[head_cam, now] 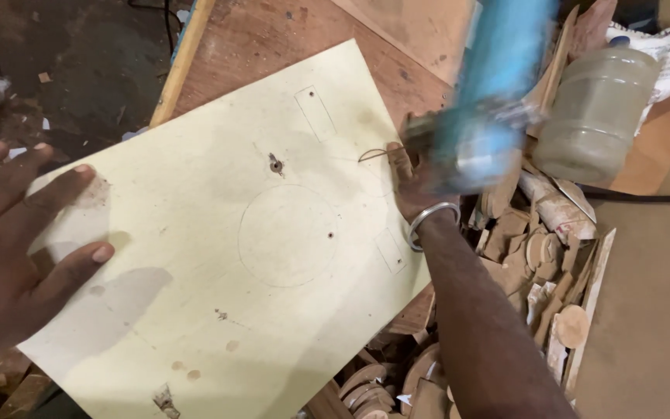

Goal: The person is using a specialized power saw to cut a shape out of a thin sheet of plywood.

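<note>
A pale yellow board [219, 248] lies tilted on a wooden bench, with a pencilled circle [288, 235] and small drawn rectangles on it. My left hand [9, 240] rests flat on the board's left edge, fingers spread. My right hand [416, 182], a metal bangle on its wrist, grips a blue power tool [486, 101] at the board's right edge, where a curved cut line begins. The tool is blurred.
A translucent plastic jar [595, 112] stands at the upper right. Wood offcuts and round discs [540, 256] are heaped to the right of the board and below it. A brown sheet [653, 310] covers the right side. Dark floor shows at upper left.
</note>
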